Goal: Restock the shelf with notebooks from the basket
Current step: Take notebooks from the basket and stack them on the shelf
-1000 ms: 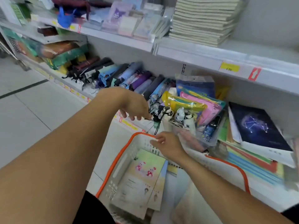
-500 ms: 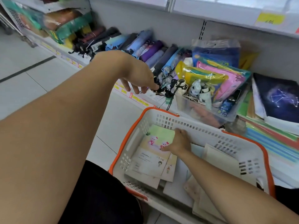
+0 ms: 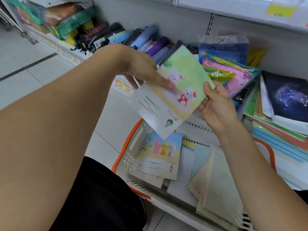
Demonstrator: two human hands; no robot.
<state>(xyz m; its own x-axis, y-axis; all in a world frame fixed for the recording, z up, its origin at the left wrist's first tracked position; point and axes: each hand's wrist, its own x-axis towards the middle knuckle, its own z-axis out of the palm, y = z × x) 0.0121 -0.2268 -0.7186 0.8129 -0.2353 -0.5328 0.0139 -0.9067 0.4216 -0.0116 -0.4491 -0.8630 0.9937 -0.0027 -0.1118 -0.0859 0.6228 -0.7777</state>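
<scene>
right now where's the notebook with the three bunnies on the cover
In the head view, the bunny notebook lies face up in the left end of the white basket, directly below the bear notebook that both hands hold.

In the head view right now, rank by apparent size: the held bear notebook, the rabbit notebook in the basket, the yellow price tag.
1. Bear notebook, held up by both hands, close to the camera, so its lead is unsure.
2. Rabbit notebook, lying in the basket.
3. Yellow price tag, clearly smallest.

Notebook [image 3: 176, 90] glossy paper cover; basket [image 3: 131, 147] white perforated plastic, orange rim; floor [image 3: 25, 64] smooth tile.
</scene>
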